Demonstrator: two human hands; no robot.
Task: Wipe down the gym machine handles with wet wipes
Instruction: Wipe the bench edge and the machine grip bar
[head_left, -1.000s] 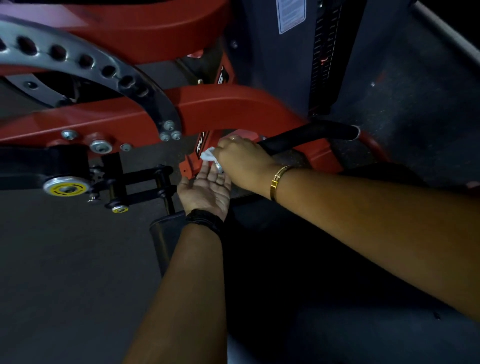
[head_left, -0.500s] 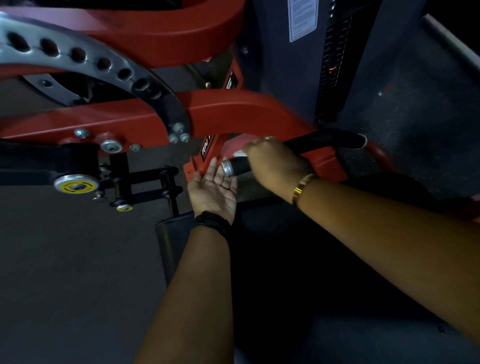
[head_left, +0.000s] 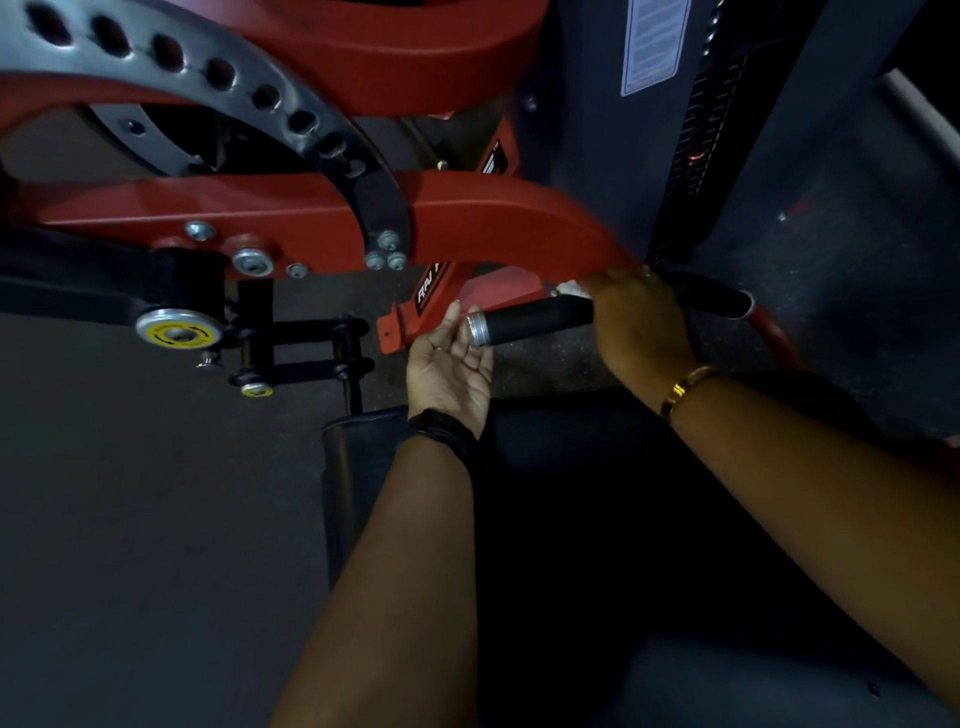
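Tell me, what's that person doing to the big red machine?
A person is cleaning a gym machine. Their right hand is wrapped round the black handle, pressing a white wipe against it; only a bit of the wipe peeks out. Their left hand is open, palm up, beside the handle's silver end cap. The red frame sits just behind.
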